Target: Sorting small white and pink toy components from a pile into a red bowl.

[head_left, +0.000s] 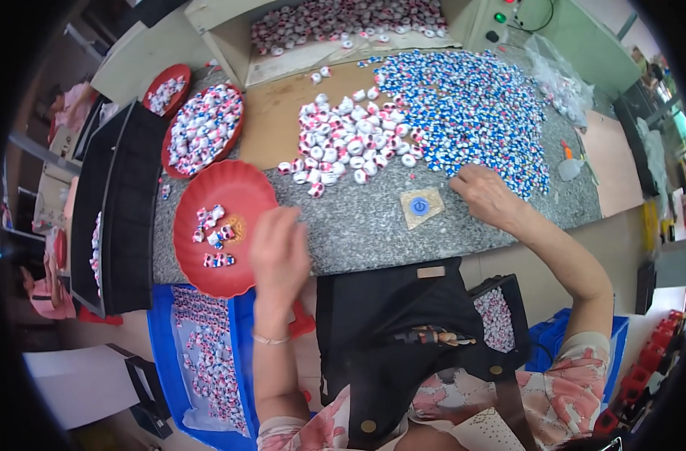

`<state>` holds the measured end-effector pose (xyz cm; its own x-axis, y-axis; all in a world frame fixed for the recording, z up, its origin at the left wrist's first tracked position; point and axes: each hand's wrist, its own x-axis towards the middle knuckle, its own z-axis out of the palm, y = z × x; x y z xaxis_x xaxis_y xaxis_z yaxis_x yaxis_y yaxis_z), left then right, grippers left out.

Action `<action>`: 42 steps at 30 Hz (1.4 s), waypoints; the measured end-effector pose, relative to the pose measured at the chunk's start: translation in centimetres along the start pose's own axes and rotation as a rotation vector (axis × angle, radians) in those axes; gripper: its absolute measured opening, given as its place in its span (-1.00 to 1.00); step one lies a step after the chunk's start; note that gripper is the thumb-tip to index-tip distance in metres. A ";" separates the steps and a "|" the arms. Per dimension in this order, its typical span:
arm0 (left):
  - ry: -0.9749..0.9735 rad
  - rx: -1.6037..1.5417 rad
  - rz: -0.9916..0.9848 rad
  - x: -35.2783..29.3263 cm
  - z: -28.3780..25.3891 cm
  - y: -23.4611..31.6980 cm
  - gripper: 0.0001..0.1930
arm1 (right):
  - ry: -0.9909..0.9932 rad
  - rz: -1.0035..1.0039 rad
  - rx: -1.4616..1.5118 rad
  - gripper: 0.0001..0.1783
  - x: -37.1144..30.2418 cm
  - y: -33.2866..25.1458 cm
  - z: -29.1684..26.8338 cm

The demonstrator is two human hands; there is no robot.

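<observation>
Head view: the left hand [281,252], motion-blurred, is at the right rim of the red scalloped dish [241,184]; its grip cannot be told; a few small figures [220,260] lie in that dish; the right hand [489,197] is at the near-left edge of the blue-and-white pieces [486,113], fingers bent down, whether clamped on one cannot be told; the white-and-pink pieces [350,143] lie left of that heap; the blue round button [420,206] sits on a tan pad [432,219], between the hands, on the speckled grey worktop [358,237].
</observation>
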<state>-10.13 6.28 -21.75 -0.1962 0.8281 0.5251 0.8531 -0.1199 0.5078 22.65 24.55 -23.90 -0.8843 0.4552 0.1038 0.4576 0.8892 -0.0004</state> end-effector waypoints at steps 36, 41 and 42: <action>-0.284 -1.167 -0.583 -4.2 5.1 3.5 -0.68 | 0.032 -0.029 0.263 -0.85 4.2 -5.5 -1.3; -0.245 -0.818 -0.326 -3.9 7.2 4.2 -0.65 | 0.088 -0.038 0.291 -0.87 3.9 -5.8 -1.2; -0.238 -0.782 -0.314 -4.0 7.8 4.3 -0.65 | 0.074 -0.021 0.339 -0.88 3.8 -5.8 -1.2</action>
<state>-1.96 6.71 -27.00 -0.1859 0.9678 0.1698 0.1828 -0.1358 0.9737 16.75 21.02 -22.33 -0.8784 0.4429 0.1795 0.3716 0.8692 -0.3261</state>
